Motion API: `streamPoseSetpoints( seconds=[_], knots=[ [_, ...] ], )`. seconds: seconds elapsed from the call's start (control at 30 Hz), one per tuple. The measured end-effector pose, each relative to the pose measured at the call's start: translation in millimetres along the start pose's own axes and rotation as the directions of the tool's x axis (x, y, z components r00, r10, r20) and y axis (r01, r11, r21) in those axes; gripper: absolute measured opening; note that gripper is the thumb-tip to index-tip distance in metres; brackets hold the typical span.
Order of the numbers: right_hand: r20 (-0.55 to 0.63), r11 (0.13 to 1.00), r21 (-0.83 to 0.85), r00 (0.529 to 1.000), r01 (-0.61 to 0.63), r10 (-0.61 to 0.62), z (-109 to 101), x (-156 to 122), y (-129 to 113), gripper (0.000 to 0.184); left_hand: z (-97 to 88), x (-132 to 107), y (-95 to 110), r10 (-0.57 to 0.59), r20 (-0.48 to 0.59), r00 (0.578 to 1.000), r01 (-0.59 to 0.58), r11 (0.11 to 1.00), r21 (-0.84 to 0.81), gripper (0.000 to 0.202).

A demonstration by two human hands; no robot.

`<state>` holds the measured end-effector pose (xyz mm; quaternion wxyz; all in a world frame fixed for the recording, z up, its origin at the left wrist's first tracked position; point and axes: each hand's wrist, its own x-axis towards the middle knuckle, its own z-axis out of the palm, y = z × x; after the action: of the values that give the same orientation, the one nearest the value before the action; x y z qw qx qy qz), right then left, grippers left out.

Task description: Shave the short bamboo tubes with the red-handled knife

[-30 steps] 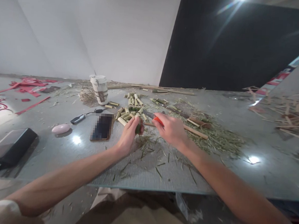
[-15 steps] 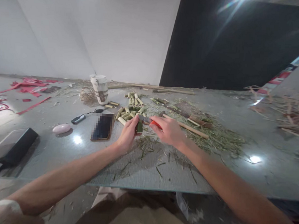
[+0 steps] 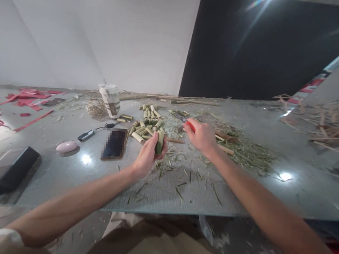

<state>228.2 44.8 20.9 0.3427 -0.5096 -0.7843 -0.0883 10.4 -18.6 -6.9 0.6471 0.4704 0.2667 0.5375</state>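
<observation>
My left hand point(image 3: 145, 156) is closed around a short green bamboo piece point(image 3: 159, 142), which stands nearly upright with its pale upper part showing above the fingers. Held away to the right, my right hand point(image 3: 200, 136) grips a knife point(image 3: 190, 125) by its red-orange handle; most of its blade is hard to make out. Just beyond the left hand lies a pile of short cut bamboo pieces point(image 3: 142, 131). Under and beside the right hand are a wooden stick point(image 3: 226, 149), partly hidden by the hand, and a heap of green bamboo shavings point(image 3: 253, 155).
On the left of the table are a phone point(image 3: 113, 144), a pink rounded object point(image 3: 66, 147), a small dark device point(image 3: 85, 135) and a black box point(image 3: 12, 168). A paper cup point(image 3: 110, 101) stands behind them. Red strips point(image 3: 29, 98) lie far left, thin wooden sticks point(image 3: 328, 132) far right.
My right hand has moved right and up, taking the knife off the bamboo piece. My left hand has turned the piece more upright. The view has shifted slightly.
</observation>
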Motion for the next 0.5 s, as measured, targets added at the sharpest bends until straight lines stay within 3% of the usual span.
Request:
streamPoseSetpoints(
  seconds=[0.17,0.33,0.5],
  knots=[
    [0.027,0.999,0.048,0.999,-0.027,0.025,5.1,-1.0,3.2,0.036,-2.8,6.2,-2.0,0.118,-0.100,0.988,-0.114,0.992,0.047,0.035],
    [0.077,0.978,0.205,0.997,-0.034,0.019,7.2,-6.2,-11.5,0.036,-9.8,13.2,-0.8,0.096,-0.112,0.989,-0.102,0.994,-0.043,0.021],
    [0.199,0.876,0.474,0.980,-0.095,-0.001,15.0,-9.4,-18.2,0.048,-8.1,11.2,2.5,0.089,-0.110,0.990,-0.100,0.990,-0.099,0.027]
  ],
)
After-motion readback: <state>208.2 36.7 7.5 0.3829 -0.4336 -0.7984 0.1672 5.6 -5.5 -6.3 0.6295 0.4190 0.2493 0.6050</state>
